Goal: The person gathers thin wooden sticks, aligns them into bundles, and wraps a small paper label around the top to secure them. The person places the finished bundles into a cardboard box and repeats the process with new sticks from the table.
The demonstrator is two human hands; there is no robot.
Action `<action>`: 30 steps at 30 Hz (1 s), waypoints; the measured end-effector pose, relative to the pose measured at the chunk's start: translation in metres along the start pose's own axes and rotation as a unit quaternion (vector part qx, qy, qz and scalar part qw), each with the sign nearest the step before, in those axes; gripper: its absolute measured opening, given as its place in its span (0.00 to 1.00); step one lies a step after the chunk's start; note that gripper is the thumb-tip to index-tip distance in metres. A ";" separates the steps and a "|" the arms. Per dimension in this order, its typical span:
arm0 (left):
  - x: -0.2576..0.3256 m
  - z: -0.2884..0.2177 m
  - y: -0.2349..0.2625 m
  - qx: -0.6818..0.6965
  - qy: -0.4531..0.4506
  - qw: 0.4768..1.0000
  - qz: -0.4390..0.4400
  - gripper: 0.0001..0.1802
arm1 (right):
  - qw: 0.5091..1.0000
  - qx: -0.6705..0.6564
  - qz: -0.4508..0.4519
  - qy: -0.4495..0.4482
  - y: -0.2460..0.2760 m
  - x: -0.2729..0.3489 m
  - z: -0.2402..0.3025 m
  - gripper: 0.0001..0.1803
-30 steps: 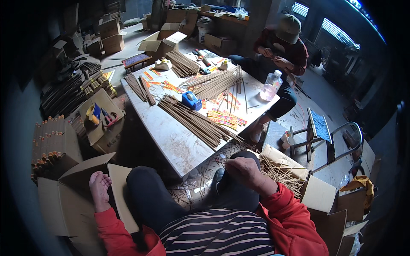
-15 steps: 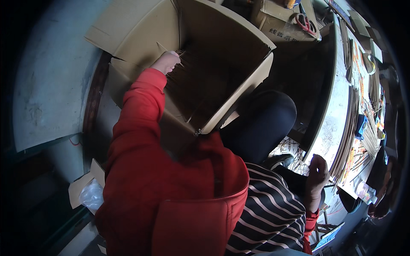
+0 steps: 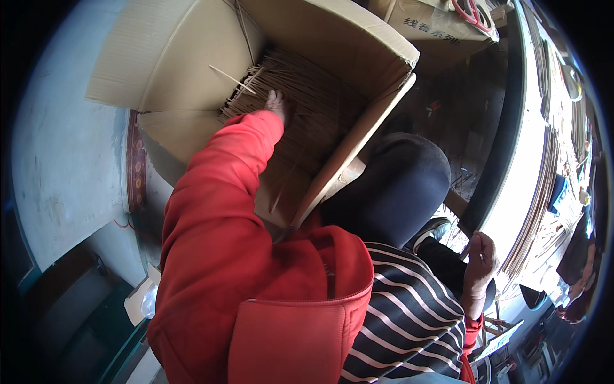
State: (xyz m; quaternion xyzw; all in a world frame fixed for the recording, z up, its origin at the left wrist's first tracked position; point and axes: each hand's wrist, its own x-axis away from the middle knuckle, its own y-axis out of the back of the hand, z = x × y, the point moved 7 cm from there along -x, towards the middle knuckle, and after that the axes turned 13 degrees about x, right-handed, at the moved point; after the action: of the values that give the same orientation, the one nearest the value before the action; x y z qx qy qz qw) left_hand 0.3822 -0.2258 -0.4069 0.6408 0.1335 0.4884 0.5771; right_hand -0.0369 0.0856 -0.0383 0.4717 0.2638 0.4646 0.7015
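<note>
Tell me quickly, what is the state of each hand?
Left hand: in the cardboard box, on thin sticks; grip unclear.
Right hand: open, empty.

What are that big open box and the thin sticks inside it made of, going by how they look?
The box looks like plain brown corrugated cardboard: matte, with folded flaps and thick cut edges. The sticks the left hand reaches into seem to be thin bamboo or wood: pale tan, straight, dull and unpainted, lying in a dense layer. Which of the two cannot be told from here.

An open brown cardboard box (image 3: 358, 51) sits upper centre — a smaller printed carton (image 3: 435, 29) behind it.
</note>
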 end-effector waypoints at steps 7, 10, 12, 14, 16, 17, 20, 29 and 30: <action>0.044 -0.039 0.073 0.316 0.073 0.946 0.029 0.19 | 0.983 -0.030 0.103 -0.150 -0.018 -0.003 -0.020 0.07; 0.055 -0.061 0.014 0.225 0.075 0.937 0.256 0.18 | 0.996 -0.010 0.061 -0.063 -0.017 -0.005 -0.018 0.07; 0.063 -0.069 -0.004 0.184 0.055 0.908 0.372 0.17 | 0.993 -0.020 0.072 -0.094 -0.018 -0.001 -0.023 0.08; 0.065 -0.071 -0.012 0.183 0.038 0.875 0.447 0.16 | 0.991 -0.020 0.073 -0.107 -0.018 0.001 -0.027 0.08; 0.060 -0.066 -0.011 0.198 0.035 0.837 0.508 0.15 | 0.992 -0.012 0.065 -0.104 -0.020 0.000 -0.030 0.08; 0.057 -0.061 -0.010 0.212 0.041 0.818 0.534 0.15 | 0.993 -0.015 0.067 -0.101 -0.021 -0.001 -0.028 0.08; 0.048 -0.031 0.004 0.277 0.107 0.775 0.557 0.14 | 0.993 -0.018 0.069 -0.090 -0.019 -0.006 -0.019 0.08; 0.021 -0.004 0.105 0.563 0.156 0.762 0.280 0.08 | 0.994 -0.012 0.068 -0.090 -0.020 -0.005 -0.018 0.08; 0.014 -0.006 0.099 0.408 0.078 0.860 0.298 0.08 | 0.994 -0.009 0.069 -0.087 -0.019 -0.006 -0.015 0.08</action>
State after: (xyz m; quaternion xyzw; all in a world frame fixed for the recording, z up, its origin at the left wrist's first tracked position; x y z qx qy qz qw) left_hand 0.3462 -0.2412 -0.3151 0.7878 0.1682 0.5872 0.0792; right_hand -0.0441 0.0839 -0.0627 0.5212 0.1648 0.4711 0.6922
